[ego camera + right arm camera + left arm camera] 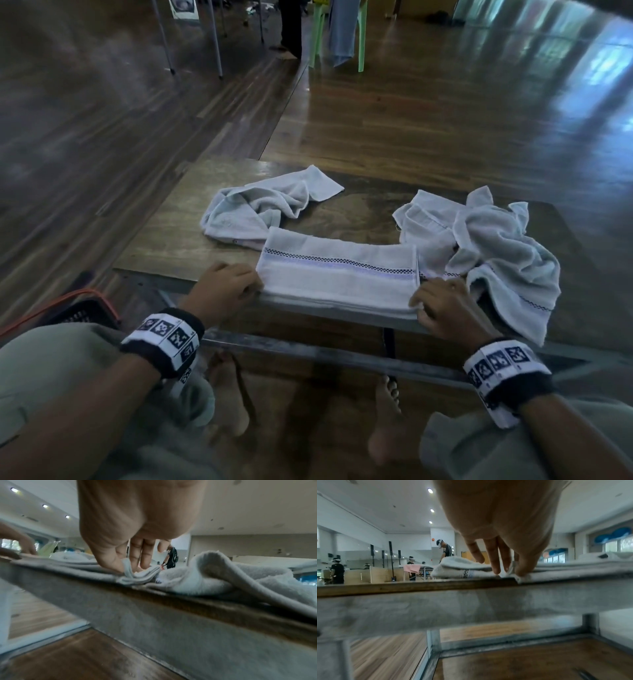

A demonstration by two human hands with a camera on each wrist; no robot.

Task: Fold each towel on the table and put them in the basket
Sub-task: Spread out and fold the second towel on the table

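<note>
A white towel [337,274] with a lilac band and checked stripe lies folded lengthwise along the near edge of the wooden table [164,246]. My left hand [226,291] pinches its near left corner [508,573] between thumb and fingers. My right hand [442,305] pinches the near right corner [130,573] the same way. A crumpled pale towel [260,209] lies behind at the left. Another crumpled towel [493,246] lies at the right and hangs over the near edge. A dark basket [82,308] with an orange rim stands on the floor at my left.
My knees and bare feet [226,394] are under the table's grey metal frame [308,349]. A green plastic chair [339,31] and a person's legs [291,27] stand far behind on the wooden floor. Other people work at tables [418,566] in the distance.
</note>
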